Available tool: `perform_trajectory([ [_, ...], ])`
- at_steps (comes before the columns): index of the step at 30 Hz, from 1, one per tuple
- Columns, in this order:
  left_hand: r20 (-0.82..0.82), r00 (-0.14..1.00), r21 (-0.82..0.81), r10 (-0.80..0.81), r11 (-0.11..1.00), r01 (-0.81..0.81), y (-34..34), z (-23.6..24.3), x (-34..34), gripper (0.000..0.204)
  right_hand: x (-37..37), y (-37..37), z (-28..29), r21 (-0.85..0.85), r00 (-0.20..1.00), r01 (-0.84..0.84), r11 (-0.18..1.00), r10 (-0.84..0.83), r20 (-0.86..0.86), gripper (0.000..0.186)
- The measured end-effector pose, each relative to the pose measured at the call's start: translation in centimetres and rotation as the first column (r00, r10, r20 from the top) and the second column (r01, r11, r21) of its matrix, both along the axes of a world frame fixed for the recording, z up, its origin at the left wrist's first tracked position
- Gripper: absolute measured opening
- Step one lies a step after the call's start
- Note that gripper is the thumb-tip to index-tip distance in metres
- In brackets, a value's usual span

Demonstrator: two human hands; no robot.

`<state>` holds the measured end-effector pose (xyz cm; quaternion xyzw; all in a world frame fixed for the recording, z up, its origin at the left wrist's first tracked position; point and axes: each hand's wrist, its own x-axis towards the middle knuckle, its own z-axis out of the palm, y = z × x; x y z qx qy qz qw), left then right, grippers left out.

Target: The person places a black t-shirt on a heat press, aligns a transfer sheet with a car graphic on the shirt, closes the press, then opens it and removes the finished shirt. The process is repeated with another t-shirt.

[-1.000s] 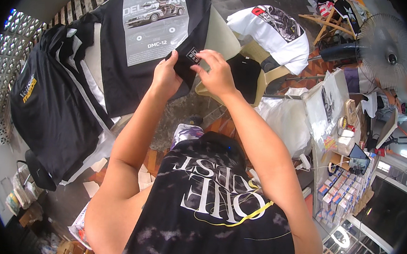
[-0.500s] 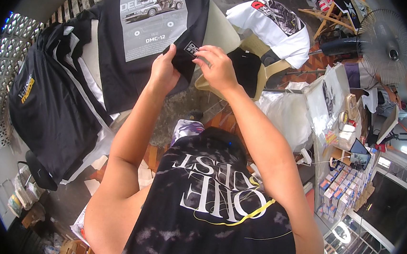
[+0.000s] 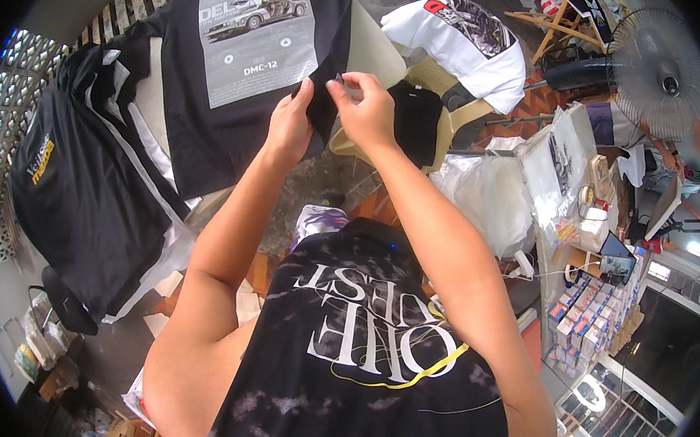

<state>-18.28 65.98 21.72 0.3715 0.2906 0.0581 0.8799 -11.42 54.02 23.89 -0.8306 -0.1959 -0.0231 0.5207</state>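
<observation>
A black T-shirt with a large grey car print is spread over a pale board. My left hand is closed at its near right edge, thumb up against the dark cloth; the other fingers are mostly hidden. Just to the right, my right hand pinches a small dark label between thumb and fingers. Only a sliver of the label shows, and whether it is fixed to the shirt I cannot tell.
Another dark shirt drapes at the left. Right of the board, a white printed shirt and black cloth lie on a beige chair. Farther right are clear plastic sheets, a fan and stacked small boxes.
The label's printed face, visible between my hands before, has turned out of sight. My right hand has drawn slightly left and its fingers have curled in; my left hand has shifted slightly right.
</observation>
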Motion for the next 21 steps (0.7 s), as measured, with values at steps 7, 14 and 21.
perform_trajectory([
  [7, 0.128, 0.992, 0.078, -0.009, 0.997, -0.001, -1.2, 1.2, 0.1, 0.049, 0.0, 0.2, -0.1, -0.001, 0.997, 0.035, 0.999, -0.034, 0.076, 0.027],
  [14, 0.138, 0.989, 0.286, -0.054, 0.958, 0.012, -1.7, 0.0, 0.6, 0.052, 0.0, 0.4, -0.2, 0.077, 0.972, 0.166, 0.983, -0.15, -0.18, 0.029],
  [21, 0.114, 0.993, 0.083, -0.024, 0.996, 0.014, -2.0, 1.5, 0.3, 0.045, 0.0, 0.0, -0.3, -0.011, 0.99, 0.116, 0.993, -0.117, -0.074, 0.025],
])
